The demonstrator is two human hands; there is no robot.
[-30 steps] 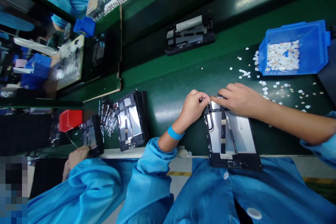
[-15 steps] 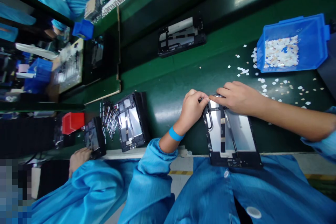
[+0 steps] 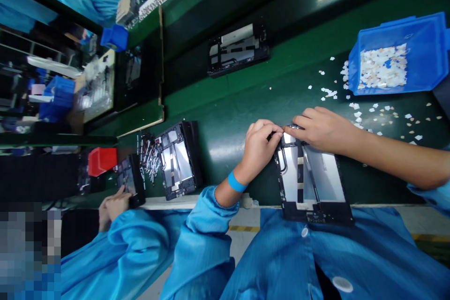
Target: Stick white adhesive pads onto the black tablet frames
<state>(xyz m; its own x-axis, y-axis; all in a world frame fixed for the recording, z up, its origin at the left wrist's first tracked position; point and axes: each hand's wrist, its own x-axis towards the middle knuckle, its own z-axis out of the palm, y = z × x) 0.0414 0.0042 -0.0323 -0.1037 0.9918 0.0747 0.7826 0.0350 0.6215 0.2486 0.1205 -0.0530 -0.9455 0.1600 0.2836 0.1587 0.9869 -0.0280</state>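
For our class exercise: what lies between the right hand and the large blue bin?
In the head view, small white pieces lie scattered on the green tabletop between the right hand and the bin.

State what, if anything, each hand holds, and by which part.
The left hand and right hand are at the opened device, by its far edge; whether either holds anything there cannot be told.

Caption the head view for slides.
Left hand and right hand touch the far edge of a flat rectangular black-and-silver device; a blue plastic bin holds white scraps.
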